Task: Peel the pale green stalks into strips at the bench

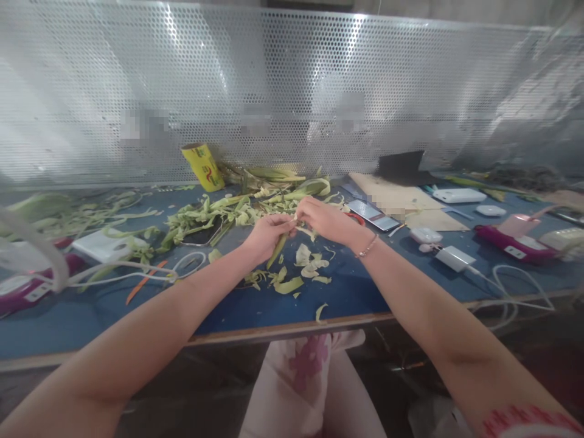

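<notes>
My left hand (268, 237) is closed, its thumb and fingers pinching a green plant stalk (276, 252) whose lower end hangs below the fingers. Close against it, my right hand (322, 219) pinches at the stalk's upper, pale end; exactly what lies between those fingertips is too small to make out. Under both hands, torn pale-green peelings (288, 285) and whitish curled pieces (311, 261) lie scattered on the blue table (269, 311). Just behind the left hand spreads a heap of green stalks and leaves (237, 210).
A yellow tube (203, 167) leans by the perforated metal screen (292, 79). To the right are a phone (373, 215), cardboard (395, 193), a white charger (455, 258) and a purple power strip (515, 245). White cables and an orange strip (145, 283) lie on the left.
</notes>
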A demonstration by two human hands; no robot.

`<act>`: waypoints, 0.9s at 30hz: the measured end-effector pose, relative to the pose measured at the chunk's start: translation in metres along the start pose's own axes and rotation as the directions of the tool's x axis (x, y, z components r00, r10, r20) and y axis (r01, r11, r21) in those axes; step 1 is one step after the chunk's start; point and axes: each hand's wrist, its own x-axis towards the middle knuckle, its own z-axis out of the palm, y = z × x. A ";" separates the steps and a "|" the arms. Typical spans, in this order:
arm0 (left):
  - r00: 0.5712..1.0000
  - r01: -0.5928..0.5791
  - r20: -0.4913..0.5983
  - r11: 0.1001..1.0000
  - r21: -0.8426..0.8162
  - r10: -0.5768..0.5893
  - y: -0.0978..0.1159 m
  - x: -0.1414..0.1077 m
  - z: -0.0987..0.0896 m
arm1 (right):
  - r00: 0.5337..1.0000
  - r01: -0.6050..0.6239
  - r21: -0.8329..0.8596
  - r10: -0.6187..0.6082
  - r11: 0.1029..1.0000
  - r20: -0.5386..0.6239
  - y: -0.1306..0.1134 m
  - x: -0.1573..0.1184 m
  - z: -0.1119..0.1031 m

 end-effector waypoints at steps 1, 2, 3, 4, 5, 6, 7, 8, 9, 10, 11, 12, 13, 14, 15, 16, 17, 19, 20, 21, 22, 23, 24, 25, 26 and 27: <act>1.000 0.004 -0.003 1.000 -0.012 -0.004 0.000 0.000 0.000 | 1.000 -0.021 0.003 0.021 1.000 -0.004 -0.001 0.000 0.000; 1.000 0.007 -0.006 1.000 -0.025 -0.008 0.001 0.000 0.000 | 0.999 -0.038 0.005 0.038 0.999 -0.006 -0.002 0.000 0.000; 1.000 0.008 -0.010 0.999 -0.040 -0.008 0.001 0.000 0.000 | 0.999 -0.052 0.004 0.052 0.999 -0.008 -0.003 0.000 0.000; 1.000 0.009 -0.014 0.998 -0.056 -0.010 0.002 0.000 0.000 | 0.998 -0.062 0.001 0.062 0.998 -0.008 -0.004 -0.001 0.000; 1.000 0.008 -0.019 0.997 -0.071 -0.009 0.002 0.000 0.000 | 0.997 -0.071 -0.006 0.070 0.997 -0.005 -0.005 -0.001 0.000; 1.000 0.005 -0.021 0.997 -0.080 -0.006 0.002 0.000 0.000 | 0.997 -0.077 -0.017 0.077 0.997 -0.001 -0.006 -0.001 0.000; 1.000 0.001 -0.021 0.997 -0.081 -0.002 0.002 0.000 0.000 | 0.997 -0.081 -0.031 0.082 0.996 0.004 -0.007 -0.002 0.000; 1.000 -0.003 -0.021 0.997 -0.075 0.002 0.002 0.000 -0.001 | 0.996 -0.084 -0.048 0.084 0.995 0.008 -0.009 -0.002 0.000; 1.000 -0.007 -0.021 0.998 -0.065 0.006 0.001 0.000 -0.001 | 0.996 -0.084 -0.066 0.085 0.994 0.012 -0.010 -0.002 0.000; 1.000 -0.010 -0.021 0.998 -0.056 0.009 0.001 0.001 0.000 | 0.996 -0.083 -0.083 0.085 0.993 0.017 -0.011 -0.002 0.000; 1.000 -0.012 -0.020 0.999 -0.052 0.011 0.001 0.001 0.000 | 0.996 -0.082 -0.100 0.084 0.992 0.020 -0.013 -0.002 0.000; 1.000 -0.014 -0.022 0.998 -0.054 0.013 0.000 0.001 0.000 | 0.996 -0.080 -0.115 0.083 0.990 0.022 -0.014 -0.003 -0.001; 1.000 -0.016 -0.027 0.998 -0.063 0.015 0.000 0.001 0.001 | 0.996 -0.077 -0.130 0.081 0.989 0.023 -0.015 -0.003 -0.001; 0.999 -0.018 -0.033 0.997 -0.073 0.016 0.000 0.001 0.002 | 0.997 -0.076 -0.144 0.079 0.987 0.021 -0.016 -0.003 -0.001; 0.999 -0.019 -0.041 0.997 -0.081 0.016 0.000 0.001 0.002 | 0.997 -0.075 -0.158 0.079 0.985 0.018 -0.016 -0.003 -0.001; 0.999 -0.020 -0.050 0.996 -0.087 0.015 0.001 0.000 0.003 | 0.997 -0.075 -0.171 0.078 0.983 0.013 -0.017 -0.003 0.000; 0.998 -0.020 -0.061 0.996 -0.092 0.015 0.001 0.000 0.003 | 0.997 -0.075 -0.183 0.077 0.980 0.009 -0.017 -0.003 0.000; 0.997 -0.013 -0.081 0.995 -0.101 0.004 0.002 0.000 0.004 | 0.997 -0.078 -0.204 0.080 0.976 -0.001 -0.018 -0.002 0.002; 0.996 -0.007 -0.091 0.994 -0.107 -0.003 0.003 -0.001 0.005 | 0.996 -0.083 -0.211 0.084 0.974 -0.008 -0.018 -0.002 0.003; 0.995 -0.001 -0.102 0.993 -0.116 -0.011 0.003 -0.001 0.005 | 0.996 -0.089 -0.215 0.088 0.972 -0.015 -0.018 -0.002 0.003; 0.994 0.006 -0.111 0.992 -0.126 -0.021 0.004 -0.001 0.005 | 0.995 -0.098 -0.218 0.096 0.971 -0.021 -0.019 -0.002 0.004; 0.992 0.012 -0.120 0.990 -0.137 -0.029 0.004 -0.001 0.005 | 0.994 -0.108 -0.218 0.105 0.970 -0.026 -0.019 -0.001 0.004; 0.992 0.018 -0.123 0.989 -0.148 -0.037 0.004 -0.001 0.006 | 0.993 -0.119 -0.217 0.115 0.969 -0.030 -0.020 -0.001 0.005; 0.992 0.024 -0.122 0.987 -0.158 -0.044 0.005 0.000 0.006 | 0.991 -0.130 -0.213 0.126 0.968 -0.033 -0.020 -0.001 0.005; 0.992 0.030 -0.118 0.985 -0.168 -0.051 0.005 0.000 0.006 | 0.990 -0.140 -0.208 0.135 0.968 -0.038 -0.020 -0.001 0.006; 0.991 0.035 -0.118 0.983 -0.179 -0.057 0.005 0.000 0.006 | 0.988 -0.150 -0.199 0.143 0.968 -0.050 -0.020 -0.001 0.006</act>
